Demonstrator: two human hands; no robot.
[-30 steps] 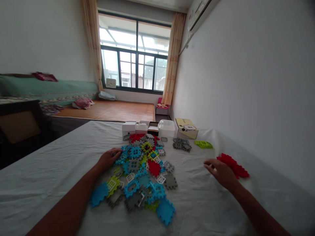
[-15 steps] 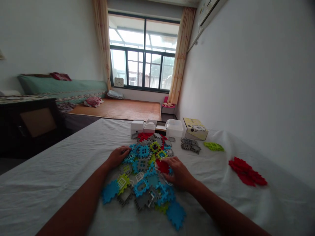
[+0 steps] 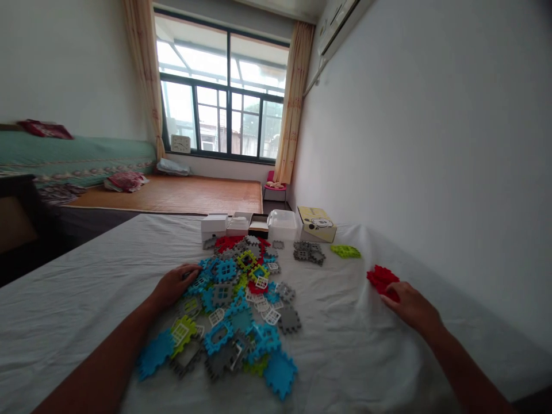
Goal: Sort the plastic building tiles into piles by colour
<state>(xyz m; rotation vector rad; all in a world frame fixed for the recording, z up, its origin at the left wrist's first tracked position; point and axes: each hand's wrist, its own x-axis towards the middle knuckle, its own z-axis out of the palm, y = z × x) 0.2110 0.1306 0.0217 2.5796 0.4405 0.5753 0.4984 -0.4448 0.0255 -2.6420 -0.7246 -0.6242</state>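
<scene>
My left hand rests at the left edge of a heap of toothed plastic building tiles, its fingertips by a blue window tile. Its fingers are loosely bent, with a gap at the thumb, and nothing shows in them. Far to the right, my right hand pinches a red building tile over the pile of red tiles; the fingers partly cover it. The heap also has grey tiles, green tiles, a large blue tile and small white window frames.
Behind the heap stand a white box, an open black box, a clear plastic tub and a yellow carton. A grey tile pile and a green tile pile lie on the white cloth.
My right hand has moved from the heap to the red pile at the right, carrying a red tile. My left hand has stayed by the heap. The view has turned rightward.
</scene>
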